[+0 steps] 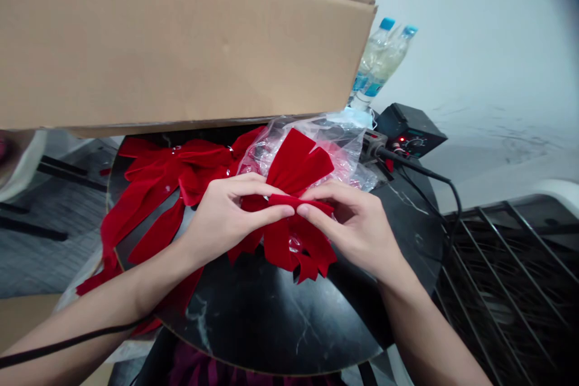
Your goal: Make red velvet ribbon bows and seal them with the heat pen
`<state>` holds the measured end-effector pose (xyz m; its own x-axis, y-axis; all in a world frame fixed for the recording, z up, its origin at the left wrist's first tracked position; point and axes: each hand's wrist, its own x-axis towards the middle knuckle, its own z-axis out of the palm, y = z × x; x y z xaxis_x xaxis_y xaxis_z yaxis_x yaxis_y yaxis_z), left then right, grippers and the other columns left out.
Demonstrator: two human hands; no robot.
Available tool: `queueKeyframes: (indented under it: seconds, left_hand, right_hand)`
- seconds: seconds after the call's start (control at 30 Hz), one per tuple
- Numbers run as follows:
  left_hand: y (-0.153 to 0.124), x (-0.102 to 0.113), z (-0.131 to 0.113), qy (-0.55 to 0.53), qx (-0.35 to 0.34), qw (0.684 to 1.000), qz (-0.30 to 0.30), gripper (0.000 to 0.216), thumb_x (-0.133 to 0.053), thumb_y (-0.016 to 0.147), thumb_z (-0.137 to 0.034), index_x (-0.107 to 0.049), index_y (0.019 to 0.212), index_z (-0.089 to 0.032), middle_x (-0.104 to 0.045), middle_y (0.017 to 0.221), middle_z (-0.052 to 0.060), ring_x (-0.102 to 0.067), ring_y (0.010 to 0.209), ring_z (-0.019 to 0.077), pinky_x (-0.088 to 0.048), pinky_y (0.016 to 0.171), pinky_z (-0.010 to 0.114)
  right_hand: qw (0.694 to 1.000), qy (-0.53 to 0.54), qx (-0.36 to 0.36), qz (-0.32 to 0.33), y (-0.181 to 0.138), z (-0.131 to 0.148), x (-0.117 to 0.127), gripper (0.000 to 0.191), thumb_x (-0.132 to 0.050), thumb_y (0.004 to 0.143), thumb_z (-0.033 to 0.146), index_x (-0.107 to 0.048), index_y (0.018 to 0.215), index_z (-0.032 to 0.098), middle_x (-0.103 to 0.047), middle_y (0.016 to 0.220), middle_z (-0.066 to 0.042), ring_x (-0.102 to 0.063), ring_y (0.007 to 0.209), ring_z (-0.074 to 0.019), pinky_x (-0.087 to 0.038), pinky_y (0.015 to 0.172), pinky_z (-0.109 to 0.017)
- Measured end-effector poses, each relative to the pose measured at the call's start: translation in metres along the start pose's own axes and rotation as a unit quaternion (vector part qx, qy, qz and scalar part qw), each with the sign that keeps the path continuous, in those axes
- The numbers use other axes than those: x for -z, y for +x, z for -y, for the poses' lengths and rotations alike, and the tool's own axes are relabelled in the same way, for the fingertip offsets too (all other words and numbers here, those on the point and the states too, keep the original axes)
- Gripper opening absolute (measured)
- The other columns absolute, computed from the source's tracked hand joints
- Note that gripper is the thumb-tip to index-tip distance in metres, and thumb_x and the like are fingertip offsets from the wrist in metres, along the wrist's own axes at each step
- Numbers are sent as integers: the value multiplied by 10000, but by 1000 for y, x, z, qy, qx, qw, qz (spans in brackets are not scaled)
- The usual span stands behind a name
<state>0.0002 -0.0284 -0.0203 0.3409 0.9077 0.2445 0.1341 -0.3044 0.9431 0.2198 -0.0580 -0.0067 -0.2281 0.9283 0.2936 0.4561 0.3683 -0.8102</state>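
Note:
Between my two hands is a red velvet ribbon bow (301, 163), its loops fanned upward and notched tails hanging below. My left hand (235, 208) pinches a folded band of the ribbon at the middle, thumb in front and fingers behind. From the other side my right hand (346, 217) pinches the same fold, its thumb tip close to the left thumb. More red bows (181, 166) lie heaped to the left, their tails draped over the table edge. Behind the held bow sits a clear plastic bag (353, 145) with red material showing inside.
A large cardboard box (190, 48) rises behind the round black marbled table (280, 319). Two bottles with blue caps (384, 60) stand beside it. At right are a black control box (411, 132) with a lit red light, its cable (420, 166), and a metal rack (511, 271).

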Motion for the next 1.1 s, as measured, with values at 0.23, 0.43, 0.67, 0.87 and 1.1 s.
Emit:
queueKeyframes:
  seconds: [0.23, 0.43, 0.67, 0.87, 1.1]
  left_hand:
    - [0, -1, -2, 14, 14, 1000, -17, 138, -827, 823, -339, -838, 873, -211, -763, 827, 25, -678, 759, 176, -556, 734, 294]
    - [-1, -2, -1, 18, 11, 1000, -9, 132, -808, 845, -330, -837, 880, -206, -765, 851, 22, -685, 785, 175, -556, 759, 284]
    - [1, -1, 3, -2, 29, 999, 30, 137, -799, 858, -307, -831, 945, -205, -784, 942, 35, -717, 886, 191, -569, 858, 294]
    - [7, 2, 11, -194, 90, 976, 35, 574, -859, 796, -217, -583, 1298, -264, -783, 1019, 26, -771, 926, 198, -629, 816, 293]
    - [7, 2, 14, -187, 124, 974, 35, 423, -907, 704, -157, -719, 1082, -162, -793, 1074, 77, -762, 1035, 243, -608, 890, 270]
  right_hand:
    - [998, 51, -28, 12, 1, -3, -2, 136, -738, 926, 320, -743, 1034, 239, -770, 1037, -40, -718, 947, -198, -579, 871, -335]
    - [999, 15, -16, 26, 3, -2, 0, 100, -724, 935, 306, -771, 977, 228, -772, 963, -44, -710, 876, -193, -556, 815, -333]
    - [999, -28, -10, 34, 3, -3, 7, 79, -691, 960, 287, -743, 973, 229, -749, 965, -34, -687, 875, -179, -529, 819, -315]
    - [999, 35, -38, 12, -5, 2, 18, 88, -661, 984, 316, -672, 974, 230, -699, 1002, -37, -649, 882, -173, -514, 766, -281]
    - [990, 55, -58, 112, -2, 1, 8, 136, -587, 1029, 325, -595, 937, 226, -651, 923, 7, -595, 815, -128, -470, 772, -252]
